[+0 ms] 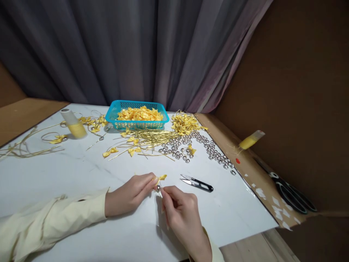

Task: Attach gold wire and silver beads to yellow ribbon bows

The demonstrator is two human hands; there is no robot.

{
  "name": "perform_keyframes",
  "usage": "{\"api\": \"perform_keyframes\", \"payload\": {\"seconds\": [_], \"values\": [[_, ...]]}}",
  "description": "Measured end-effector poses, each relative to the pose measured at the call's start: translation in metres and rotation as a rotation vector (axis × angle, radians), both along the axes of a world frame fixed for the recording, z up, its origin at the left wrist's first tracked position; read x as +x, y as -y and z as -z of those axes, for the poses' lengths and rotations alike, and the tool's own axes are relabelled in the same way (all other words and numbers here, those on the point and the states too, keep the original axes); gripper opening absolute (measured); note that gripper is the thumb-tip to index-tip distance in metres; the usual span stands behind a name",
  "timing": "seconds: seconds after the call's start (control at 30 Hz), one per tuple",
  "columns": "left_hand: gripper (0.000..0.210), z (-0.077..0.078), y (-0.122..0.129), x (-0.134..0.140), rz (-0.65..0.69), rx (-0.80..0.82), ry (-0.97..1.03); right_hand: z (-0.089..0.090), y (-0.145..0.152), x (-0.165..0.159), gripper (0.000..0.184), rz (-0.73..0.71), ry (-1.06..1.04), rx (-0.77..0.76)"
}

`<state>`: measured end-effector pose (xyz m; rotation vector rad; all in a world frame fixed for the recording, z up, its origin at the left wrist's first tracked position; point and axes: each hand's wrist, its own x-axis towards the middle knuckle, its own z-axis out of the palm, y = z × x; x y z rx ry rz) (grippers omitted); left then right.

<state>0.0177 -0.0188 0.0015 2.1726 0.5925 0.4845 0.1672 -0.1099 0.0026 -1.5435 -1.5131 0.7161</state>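
Observation:
My left hand (pixel 136 192) pinches a yellow ribbon bow (pixel 163 177) between thumb and fingers, low over the white board. Just below the bow, a small silver bell (pixel 158 188) hangs between my two hands. My right hand (pixel 180 211) is closed in a pinch beside the bell, on what looks like a thin gold cord; its far end is hidden by my fingers. Black-handled thread snips (pixel 196 183) lie on the board to the right of my hands, blades pointing left.
A blue basket (pixel 137 124) of yellow bows stands at the back. Before it lie gold cords (pixel 155 138), silver bells (pixel 215 153) and a heap of bows (pixel 185 123). A glue bottle (pixel 73 123) stands left. Scissors (pixel 289 193) and another bottle (pixel 251 140) are at right.

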Motion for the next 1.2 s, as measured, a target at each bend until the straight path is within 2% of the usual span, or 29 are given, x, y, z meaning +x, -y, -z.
{"api": "perform_keyframes", "payload": {"seconds": [0.17,0.3,0.43,0.77,0.93,1.2], "values": [[0.024,0.001,0.004,0.0,0.004,0.182,0.046,0.002,0.003,-0.004,0.023,0.012,0.183,0.185],[0.022,0.003,0.011,0.001,0.071,0.311,0.103,0.001,0.004,-0.006,0.023,0.02,0.266,0.31],[0.021,0.006,0.013,0.001,0.029,0.407,0.153,0.0,0.003,-0.005,0.021,0.015,0.288,0.389],[0.026,0.005,-0.001,-0.007,0.043,0.822,0.186,0.002,0.003,0.0,0.019,-0.029,0.133,0.322],[0.027,0.006,-0.002,-0.008,0.062,0.913,0.203,0.0,0.004,-0.001,0.019,-0.047,0.113,0.338],[0.037,0.016,-0.005,-0.012,0.091,0.971,0.27,0.005,0.004,0.001,0.02,-0.059,0.079,0.354]]}}
